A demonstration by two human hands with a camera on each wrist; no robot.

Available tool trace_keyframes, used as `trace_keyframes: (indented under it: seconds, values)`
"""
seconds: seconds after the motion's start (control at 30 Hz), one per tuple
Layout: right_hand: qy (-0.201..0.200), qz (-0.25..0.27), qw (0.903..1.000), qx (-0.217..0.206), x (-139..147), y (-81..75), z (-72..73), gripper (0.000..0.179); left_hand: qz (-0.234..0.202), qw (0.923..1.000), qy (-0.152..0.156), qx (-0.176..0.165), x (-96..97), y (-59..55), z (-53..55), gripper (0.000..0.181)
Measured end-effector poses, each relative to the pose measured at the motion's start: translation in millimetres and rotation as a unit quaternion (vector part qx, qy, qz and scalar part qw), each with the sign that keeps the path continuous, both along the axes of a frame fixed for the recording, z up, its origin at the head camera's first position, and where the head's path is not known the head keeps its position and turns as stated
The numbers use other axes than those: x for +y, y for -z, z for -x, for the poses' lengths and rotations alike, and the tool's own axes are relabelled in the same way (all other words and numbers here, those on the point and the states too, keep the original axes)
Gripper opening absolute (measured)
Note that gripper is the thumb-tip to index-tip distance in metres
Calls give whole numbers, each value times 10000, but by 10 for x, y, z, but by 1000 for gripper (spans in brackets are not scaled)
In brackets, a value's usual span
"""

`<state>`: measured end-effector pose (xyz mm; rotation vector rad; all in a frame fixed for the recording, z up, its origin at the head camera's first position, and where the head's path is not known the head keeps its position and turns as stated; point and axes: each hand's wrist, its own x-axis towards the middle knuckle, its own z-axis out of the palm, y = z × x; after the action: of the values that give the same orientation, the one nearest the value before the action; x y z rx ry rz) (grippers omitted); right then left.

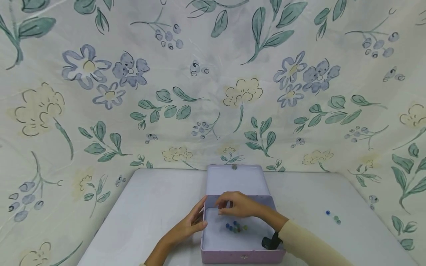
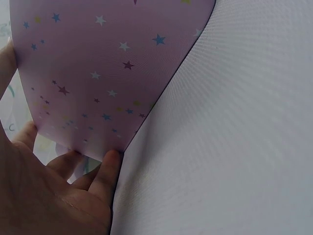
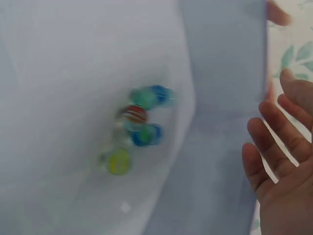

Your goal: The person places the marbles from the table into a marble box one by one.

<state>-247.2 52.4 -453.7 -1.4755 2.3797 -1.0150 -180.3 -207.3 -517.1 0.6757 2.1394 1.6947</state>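
Note:
A pink tin box with printed stars stands on the white table, its lid tipped back. My left hand rests against the box's left side, its thumb by the rim. In the left wrist view the fingers touch the starry wall. Above the inside of the box hovers my right hand, loosely bent with nothing in it. The right wrist view has its palm and spread fingers beside the box wall. Several glass marbles, blue, green, red-striped and yellow, lie together on the box floor.
On the table to the right of the box lie a blue marble and a few greenish ones. A flower-printed cloth hangs behind and around the table. A black wrist camera sits at my right wrist.

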Motion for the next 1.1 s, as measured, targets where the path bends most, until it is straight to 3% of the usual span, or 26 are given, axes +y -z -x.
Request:
trace_keyframes:
  seconds: [0.17, 0.37, 0.67, 0.83, 1.1]
  values:
    - [343, 266, 9990, 36, 152, -172, -8, 31, -20, 10000, -38, -18, 22, 11, -9, 82]
    - [991, 524, 9937, 66, 539, -355, -11, 29, -1, 10000, -41, 51, 32, 8, -33, 83]
    - [2195, 679, 9726, 350, 1392, -435, -128, 26, 23, 10000, -10, 96, 6, 34, -39, 81]
    - [3152, 573, 9461, 483, 1906, -366, -249, 25, 60, 9999, -30, 98, -26, 43, -41, 81]
    - [4527, 342, 8897, 493, 2634, -137, -438, 30, 57, 9999, -57, 148, -22, 5, -19, 80]
